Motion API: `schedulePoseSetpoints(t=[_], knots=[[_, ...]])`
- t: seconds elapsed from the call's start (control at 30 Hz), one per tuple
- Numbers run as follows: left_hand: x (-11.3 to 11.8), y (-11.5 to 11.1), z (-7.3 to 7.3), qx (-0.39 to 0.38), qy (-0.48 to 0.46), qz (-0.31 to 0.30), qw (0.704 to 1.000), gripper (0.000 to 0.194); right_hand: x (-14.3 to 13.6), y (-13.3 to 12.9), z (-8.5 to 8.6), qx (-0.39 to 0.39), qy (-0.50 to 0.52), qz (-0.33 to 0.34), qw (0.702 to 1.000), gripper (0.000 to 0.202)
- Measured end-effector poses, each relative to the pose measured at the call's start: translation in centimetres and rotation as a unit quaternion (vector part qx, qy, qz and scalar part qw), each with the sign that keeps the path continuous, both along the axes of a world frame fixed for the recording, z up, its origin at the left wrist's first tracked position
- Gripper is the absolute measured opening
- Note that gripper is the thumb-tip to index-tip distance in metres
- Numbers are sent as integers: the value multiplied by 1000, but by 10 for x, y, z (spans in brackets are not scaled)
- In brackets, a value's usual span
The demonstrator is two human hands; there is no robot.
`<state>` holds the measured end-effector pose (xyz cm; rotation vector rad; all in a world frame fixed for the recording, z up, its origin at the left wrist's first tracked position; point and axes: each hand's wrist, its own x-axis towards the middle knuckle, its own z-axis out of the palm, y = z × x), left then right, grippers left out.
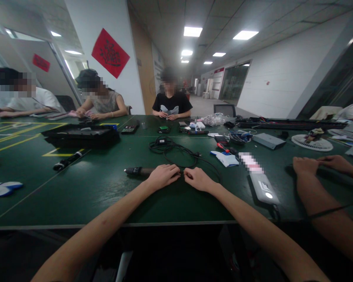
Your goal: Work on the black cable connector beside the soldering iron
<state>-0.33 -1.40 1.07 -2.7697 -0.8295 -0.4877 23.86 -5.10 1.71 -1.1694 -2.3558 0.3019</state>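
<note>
At the far left of the smooth, faintly glossy green tabletop (106, 201) lies a flat, wavy-edged blue-and-white piece (6, 188). Next come a shallow, angular black tray (79, 137) and, nearer, a slim black cylinder (67, 160) lying at a slant. In the middle, an electric screwdriver (144, 172) lies lengthwise, its ridged dark collar and metal tip pointing left, its rounded brownish body running under the left hand (164, 175), which grips the rear end. Just right of that end, the right hand (200, 179) has its fingertips pinched together on a small dark piece (181, 172), mostly hidden. Behind both hands, a thin black cable (197, 155) sprawls in loose loops. Further right are a crinkled blue-and-white packet (227, 159), a smooth grey oblong device (264, 187) with rounded corners, and a co-worker's hands (306, 165).
</note>
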Motion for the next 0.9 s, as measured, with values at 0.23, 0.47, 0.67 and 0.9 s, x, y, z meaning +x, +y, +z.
schedulePoseSetpoints(t=[0.23,0.47,0.67,0.9], knots=[[0,-2,1,11,10,-9,1000,19,0,-1,3,-8,-1,-2,1000,7],[0,-2,1,10,4,-13,1000,25,0,-1,1,-1,-3,2,1000,7],[0,-1,1,7,7,0,1000,23,0,0,-1,4,-5,0,1000,7],[-1,0,-1,12,11,-7,1000,21,0,-1,2,-4,-8,2,1000,7]])
